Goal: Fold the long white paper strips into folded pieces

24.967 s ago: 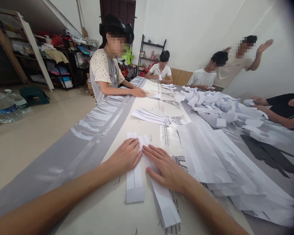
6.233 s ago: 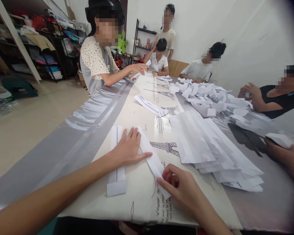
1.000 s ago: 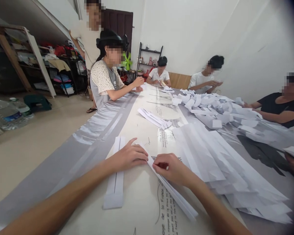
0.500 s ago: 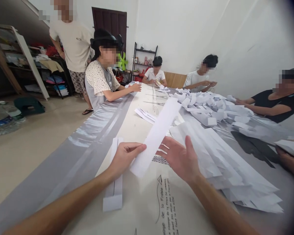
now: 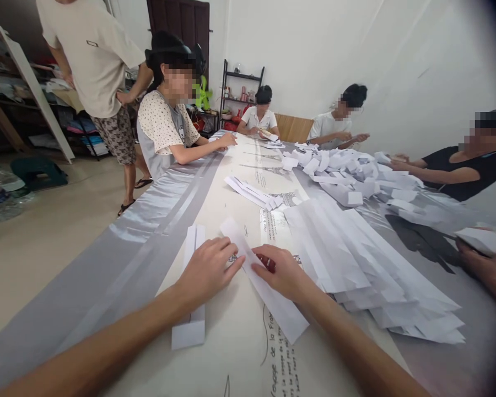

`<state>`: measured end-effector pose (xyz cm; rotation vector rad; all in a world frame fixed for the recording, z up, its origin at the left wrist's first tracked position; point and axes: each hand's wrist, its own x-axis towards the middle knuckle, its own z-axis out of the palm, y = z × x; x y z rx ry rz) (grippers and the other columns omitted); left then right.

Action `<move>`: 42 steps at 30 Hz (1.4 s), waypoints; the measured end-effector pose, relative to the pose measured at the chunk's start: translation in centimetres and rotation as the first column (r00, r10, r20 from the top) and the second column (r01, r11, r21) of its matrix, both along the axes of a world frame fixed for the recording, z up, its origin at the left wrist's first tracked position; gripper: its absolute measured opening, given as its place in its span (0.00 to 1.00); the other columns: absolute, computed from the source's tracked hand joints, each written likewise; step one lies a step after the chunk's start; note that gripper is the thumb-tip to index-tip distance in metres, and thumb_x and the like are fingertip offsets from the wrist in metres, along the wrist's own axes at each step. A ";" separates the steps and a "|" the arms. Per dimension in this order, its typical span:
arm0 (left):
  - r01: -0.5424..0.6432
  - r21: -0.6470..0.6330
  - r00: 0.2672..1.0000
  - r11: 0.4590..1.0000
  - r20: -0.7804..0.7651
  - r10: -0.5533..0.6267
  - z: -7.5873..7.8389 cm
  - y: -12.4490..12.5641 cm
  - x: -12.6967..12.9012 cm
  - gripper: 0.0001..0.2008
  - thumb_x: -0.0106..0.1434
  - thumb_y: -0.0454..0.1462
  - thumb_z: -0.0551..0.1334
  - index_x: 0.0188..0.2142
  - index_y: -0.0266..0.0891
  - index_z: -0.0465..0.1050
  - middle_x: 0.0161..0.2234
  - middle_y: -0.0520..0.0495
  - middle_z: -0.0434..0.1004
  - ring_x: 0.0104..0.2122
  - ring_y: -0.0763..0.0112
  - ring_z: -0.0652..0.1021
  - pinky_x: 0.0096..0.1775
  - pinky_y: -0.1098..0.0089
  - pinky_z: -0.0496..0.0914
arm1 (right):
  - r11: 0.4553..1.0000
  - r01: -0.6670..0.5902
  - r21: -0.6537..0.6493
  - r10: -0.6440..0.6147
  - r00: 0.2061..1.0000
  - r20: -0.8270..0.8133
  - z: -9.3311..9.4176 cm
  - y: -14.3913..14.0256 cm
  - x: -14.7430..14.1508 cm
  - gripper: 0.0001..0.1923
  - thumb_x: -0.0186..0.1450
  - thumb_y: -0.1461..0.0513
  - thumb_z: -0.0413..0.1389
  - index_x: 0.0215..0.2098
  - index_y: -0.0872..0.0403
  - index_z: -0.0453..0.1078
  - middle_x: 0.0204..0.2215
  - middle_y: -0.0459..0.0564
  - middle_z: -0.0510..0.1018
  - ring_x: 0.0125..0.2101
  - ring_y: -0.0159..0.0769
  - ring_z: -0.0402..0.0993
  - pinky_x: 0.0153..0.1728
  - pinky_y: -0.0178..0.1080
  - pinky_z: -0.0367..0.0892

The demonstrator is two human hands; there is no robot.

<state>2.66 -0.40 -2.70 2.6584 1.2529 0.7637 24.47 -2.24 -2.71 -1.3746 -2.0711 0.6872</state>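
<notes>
A long white paper strip lies slanted across the printed tablecloth in front of me, its upper end pointing away to the left. My left hand has its fingers bent, thumb and fingertips closed at the strip's left edge. On the opposite edge, my right hand curls thumb and forefinger onto the paper; a dark reddish patch shows in the gap between them. Partly under my left wrist is a folded paper strip. To the right of my hands rests a fanned stack of white paper sheets.
Farther up the table are more folded strips and a large heap of white paper pieces. Several people sit around the table; one person stands at the left. A dark flat piece lies right of the stack.
The strip has come down from my left hand's raised hold onto the table and turned to slant the other way. My right hand, open before, has closed onto it.
</notes>
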 end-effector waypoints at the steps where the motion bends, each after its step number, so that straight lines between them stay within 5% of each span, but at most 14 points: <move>1: -0.012 0.030 0.999 0.999 -0.043 0.014 -0.3 0.2 -0.1 0.14 0.73 0.42 0.53 0.39 0.38 0.74 0.41 0.42 0.77 0.42 0.57 0.76 0.45 0.59 0.69 | 1.000 -0.010 0.026 0.009 0.999 0.045 -0.2 0.0 0.0 0.13 0.67 0.61 0.55 0.49 0.51 0.75 0.37 0.48 0.75 0.27 0.33 0.68 0.32 0.41 0.69; 5: -0.006 0.027 0.989 1.000 -0.151 0.010 -1.2 0.5 -0.3 0.13 0.73 0.40 0.54 0.51 0.36 0.72 0.51 0.38 0.74 0.53 0.52 0.72 0.53 0.54 0.68 | 0.993 -0.080 0.087 0.069 0.991 0.116 -0.7 -0.1 0.0 0.23 0.69 0.63 0.52 0.61 0.47 0.68 0.57 0.54 0.71 0.45 0.41 0.76 0.43 0.47 0.74; 9: -0.018 0.008 0.990 1.000 -0.141 0.019 -1.2 0.3 -0.2 0.12 0.72 0.39 0.54 0.49 0.38 0.73 0.49 0.38 0.74 0.52 0.53 0.73 0.52 0.53 0.69 | 0.984 -0.159 0.087 0.156 0.987 0.036 -0.1 -0.3 -0.3 0.27 0.71 0.55 0.54 0.67 0.47 0.62 0.65 0.53 0.67 0.65 0.48 0.61 0.62 0.56 0.63; 14: 0.055 -0.031 0.995 0.998 -0.081 -0.058 -1.1 1.0 -0.7 0.10 0.71 0.38 0.55 0.46 0.39 0.74 0.46 0.40 0.77 0.50 0.55 0.75 0.54 0.53 0.68 | 0.968 -0.251 -0.012 0.251 0.968 0.026 0.6 -0.5 -1.0 0.24 0.76 0.51 0.47 0.65 0.48 0.65 0.67 0.49 0.64 0.68 0.44 0.57 0.67 0.55 0.55; 21: 0.051 -0.032 0.993 0.998 -0.107 -0.054 -0.8 1.7 -1.3 0.09 0.72 0.37 0.56 0.45 0.38 0.74 0.46 0.42 0.80 0.49 0.57 0.77 0.55 0.56 0.67 | 0.959 -0.243 0.145 0.215 0.959 0.183 -1.3 -0.3 -1.2 0.25 0.72 0.58 0.52 0.66 0.51 0.64 0.67 0.52 0.63 0.68 0.45 0.56 0.66 0.55 0.57; 42: 0.012 -0.138 0.993 0.990 -0.116 -0.028 0.4 2.1 -1.9 0.04 0.68 0.35 0.55 0.42 0.40 0.66 0.39 0.44 0.76 0.44 0.59 0.77 0.41 0.62 0.71 | 0.960 -0.144 0.239 0.072 0.955 0.289 -2.2 -1.2 -2.9 0.24 0.73 0.65 0.45 0.66 0.62 0.63 0.67 0.58 0.63 0.68 0.46 0.56 0.67 0.51 0.58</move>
